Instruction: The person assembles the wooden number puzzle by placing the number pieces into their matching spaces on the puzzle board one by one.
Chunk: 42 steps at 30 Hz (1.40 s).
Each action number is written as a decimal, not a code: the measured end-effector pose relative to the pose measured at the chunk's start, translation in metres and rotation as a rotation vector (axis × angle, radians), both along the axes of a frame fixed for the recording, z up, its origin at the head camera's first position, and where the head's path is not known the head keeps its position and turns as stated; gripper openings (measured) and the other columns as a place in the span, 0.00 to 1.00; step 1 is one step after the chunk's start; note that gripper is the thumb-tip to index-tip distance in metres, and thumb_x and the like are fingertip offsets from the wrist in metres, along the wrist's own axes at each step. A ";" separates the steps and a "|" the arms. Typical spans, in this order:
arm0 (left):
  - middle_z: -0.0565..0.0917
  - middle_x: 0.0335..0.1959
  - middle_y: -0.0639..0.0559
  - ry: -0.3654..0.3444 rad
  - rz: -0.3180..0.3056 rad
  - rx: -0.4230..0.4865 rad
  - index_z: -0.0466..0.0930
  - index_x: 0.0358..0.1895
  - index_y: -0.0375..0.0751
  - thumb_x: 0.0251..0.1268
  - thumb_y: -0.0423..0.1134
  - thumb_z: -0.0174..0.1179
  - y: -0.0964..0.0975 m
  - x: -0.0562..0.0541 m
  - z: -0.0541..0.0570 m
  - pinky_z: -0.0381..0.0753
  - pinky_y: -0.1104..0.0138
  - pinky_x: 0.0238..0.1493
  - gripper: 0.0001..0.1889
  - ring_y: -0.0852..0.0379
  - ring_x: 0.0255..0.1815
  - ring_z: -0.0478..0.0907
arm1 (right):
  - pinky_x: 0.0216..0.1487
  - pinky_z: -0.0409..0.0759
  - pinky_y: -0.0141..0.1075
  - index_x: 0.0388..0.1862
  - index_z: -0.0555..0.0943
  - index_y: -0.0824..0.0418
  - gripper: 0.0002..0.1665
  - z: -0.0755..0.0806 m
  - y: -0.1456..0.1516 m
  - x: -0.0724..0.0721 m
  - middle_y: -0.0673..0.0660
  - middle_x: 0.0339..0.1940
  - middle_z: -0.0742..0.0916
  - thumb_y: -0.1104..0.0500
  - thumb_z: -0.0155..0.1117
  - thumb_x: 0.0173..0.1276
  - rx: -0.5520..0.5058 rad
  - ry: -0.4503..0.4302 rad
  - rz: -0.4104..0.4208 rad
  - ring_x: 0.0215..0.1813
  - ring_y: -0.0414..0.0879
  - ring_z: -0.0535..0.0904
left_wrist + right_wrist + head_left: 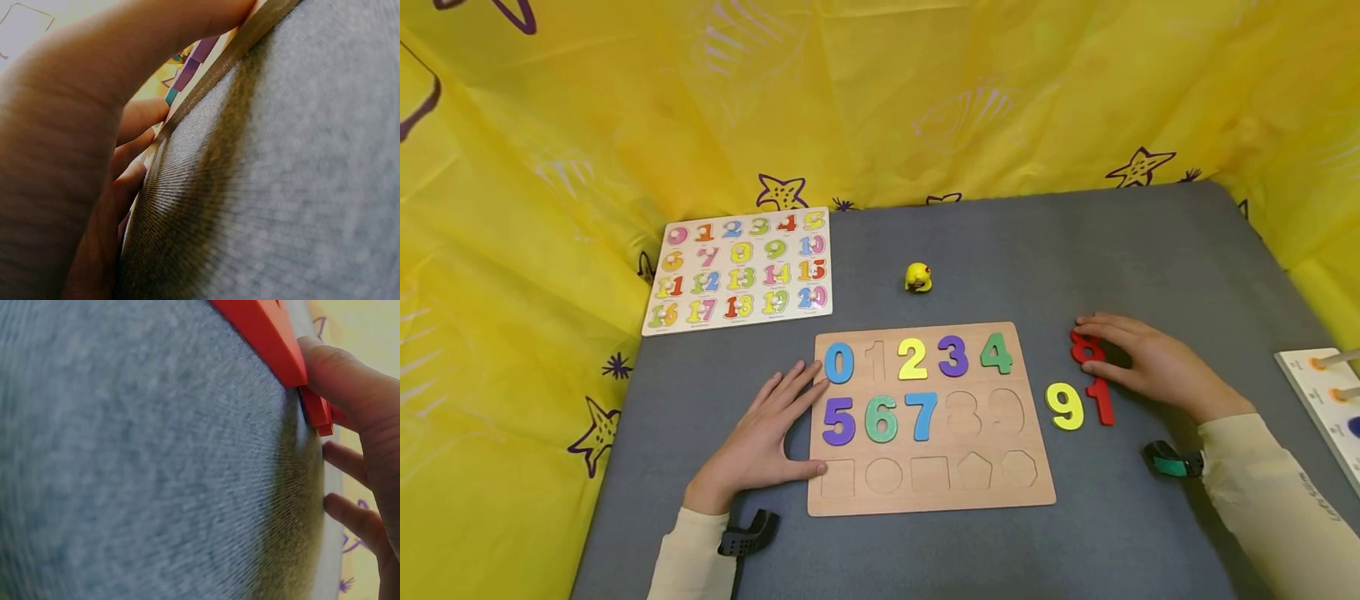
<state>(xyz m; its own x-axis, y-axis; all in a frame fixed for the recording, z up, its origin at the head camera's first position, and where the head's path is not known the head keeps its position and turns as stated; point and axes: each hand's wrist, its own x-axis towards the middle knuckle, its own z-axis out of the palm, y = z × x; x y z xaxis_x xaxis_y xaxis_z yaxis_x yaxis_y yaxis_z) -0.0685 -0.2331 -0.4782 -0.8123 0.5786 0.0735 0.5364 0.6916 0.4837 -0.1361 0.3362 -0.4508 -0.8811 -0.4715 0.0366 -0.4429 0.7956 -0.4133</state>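
Note:
A wooden number board (932,502) lies on the grey table, with coloured numbers 0 and 2 to 7 seated in it. The recesses for 1, 8 and 9 show bare, as does the bottom row of shape outlines. My left hand (758,443) rests at the board's left edge, fingers spread, thumb near the lower corner. To the right of the board, my right hand (1161,367) pinches a red number 8 (1084,348) between thumb and fingers. Just below it lies a red number 1 (1101,402), beside a yellow number 9 (1064,407).
A second number board (737,267) with pegged pieces sits at the back left. Behind the wooden board stands a small yellow toy (918,277). At the right edge is a white board with pegs (1303,375). Yellow patterned cloth (880,100) hangs around the table.

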 end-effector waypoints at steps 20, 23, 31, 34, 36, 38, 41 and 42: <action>0.51 0.83 0.52 -0.001 0.003 0.000 0.57 0.81 0.48 0.45 0.70 0.72 0.000 0.000 0.001 0.38 0.49 0.78 0.60 0.47 0.83 0.42 | 0.59 0.79 0.35 0.65 0.82 0.57 0.33 0.021 -0.096 0.038 0.54 0.65 0.82 0.43 0.74 0.65 -0.162 0.286 0.337 0.61 0.50 0.81; 0.51 0.83 0.51 0.001 0.000 0.001 0.57 0.81 0.48 0.45 0.70 0.72 0.000 0.000 0.001 0.38 0.49 0.78 0.60 0.46 0.83 0.42 | 0.54 0.83 0.46 0.65 0.82 0.56 0.35 0.015 -0.115 0.046 0.54 0.65 0.82 0.46 0.78 0.60 -0.169 0.272 0.365 0.63 0.50 0.80; 0.51 0.83 0.51 0.009 -0.006 -0.001 0.58 0.81 0.47 0.46 0.70 0.71 0.000 -0.001 0.000 0.38 0.49 0.78 0.59 0.45 0.82 0.43 | 0.62 0.79 0.48 0.62 0.84 0.55 0.32 -0.003 -0.146 0.053 0.52 0.65 0.82 0.47 0.79 0.59 -0.173 0.207 0.372 0.67 0.47 0.76; 0.51 0.83 0.51 0.010 -0.006 -0.006 0.57 0.81 0.48 0.46 0.71 0.71 0.000 -0.001 0.000 0.38 0.49 0.78 0.60 0.45 0.83 0.43 | 0.65 0.75 0.52 0.62 0.84 0.55 0.32 -0.006 -0.152 0.053 0.52 0.65 0.82 0.45 0.77 0.61 -0.147 0.206 0.369 0.68 0.49 0.75; 0.51 0.83 0.51 0.012 -0.006 -0.004 0.57 0.81 0.48 0.46 0.71 0.71 0.000 -0.001 0.000 0.38 0.48 0.78 0.60 0.44 0.82 0.43 | 0.67 0.73 0.54 0.62 0.83 0.54 0.32 -0.007 -0.154 0.053 0.52 0.65 0.82 0.43 0.77 0.61 -0.125 0.195 0.358 0.69 0.51 0.75; 0.51 0.83 0.51 0.010 -0.005 0.000 0.57 0.81 0.48 0.46 0.71 0.71 0.000 -0.001 0.000 0.38 0.48 0.78 0.60 0.44 0.83 0.43 | 0.68 0.72 0.54 0.63 0.83 0.53 0.33 -0.007 -0.156 0.054 0.52 0.65 0.82 0.43 0.76 0.61 -0.106 0.181 0.344 0.69 0.52 0.74; 0.50 0.83 0.52 0.011 -0.006 0.005 0.57 0.81 0.48 0.46 0.70 0.71 -0.001 -0.001 0.000 0.38 0.48 0.78 0.59 0.45 0.83 0.43 | 0.69 0.72 0.53 0.63 0.84 0.52 0.32 -0.007 -0.157 0.055 0.51 0.66 0.82 0.41 0.75 0.62 -0.072 0.162 0.321 0.70 0.50 0.74; 0.50 0.83 0.51 0.012 -0.006 0.006 0.57 0.81 0.47 0.46 0.70 0.71 -0.001 -0.001 0.000 0.38 0.48 0.78 0.59 0.45 0.83 0.43 | 0.69 0.72 0.52 0.63 0.84 0.52 0.32 -0.007 -0.157 0.055 0.50 0.66 0.81 0.40 0.75 0.62 -0.063 0.158 0.317 0.70 0.50 0.73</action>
<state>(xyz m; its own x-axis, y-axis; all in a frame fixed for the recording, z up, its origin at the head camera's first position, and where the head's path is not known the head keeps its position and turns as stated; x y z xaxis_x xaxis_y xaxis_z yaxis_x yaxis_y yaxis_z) -0.0694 -0.2338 -0.4785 -0.8079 0.5828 0.0868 0.5461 0.6853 0.4818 -0.0812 0.1787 -0.4581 -0.6727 -0.7128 0.1984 -0.7258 0.5836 -0.3640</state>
